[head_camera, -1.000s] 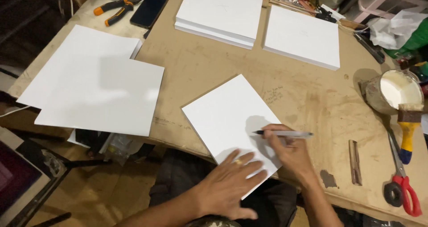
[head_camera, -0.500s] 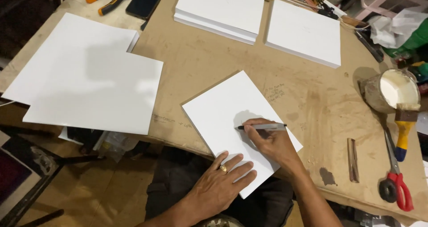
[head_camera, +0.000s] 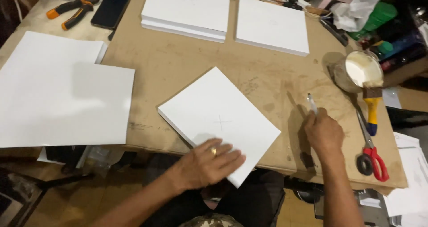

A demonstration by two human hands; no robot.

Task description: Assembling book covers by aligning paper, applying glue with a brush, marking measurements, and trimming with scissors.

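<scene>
A white rectangular board (head_camera: 218,115) lies tilted on the brown worktable (head_camera: 178,71), with a small pencilled cross near its middle. My left hand (head_camera: 209,162), a ring on one finger, presses flat on the board's near corner. My right hand (head_camera: 323,131) hovers over the table to the right of the board and grips a pen (head_camera: 312,104) that points away from me.
Two stacks of white boards (head_camera: 187,8) (head_camera: 272,24) lie at the back, large white sheets (head_camera: 58,97) at the left. A tin of white paste (head_camera: 359,71) with a brush (head_camera: 371,106) and red-handled scissors (head_camera: 370,151) sit at the right. Pliers (head_camera: 73,10) and a phone (head_camera: 110,8) lie far left.
My right hand has lifted the pen off the board and moved right, clear of it. A small cross now shows on the board. My left hand stays on the near corner.
</scene>
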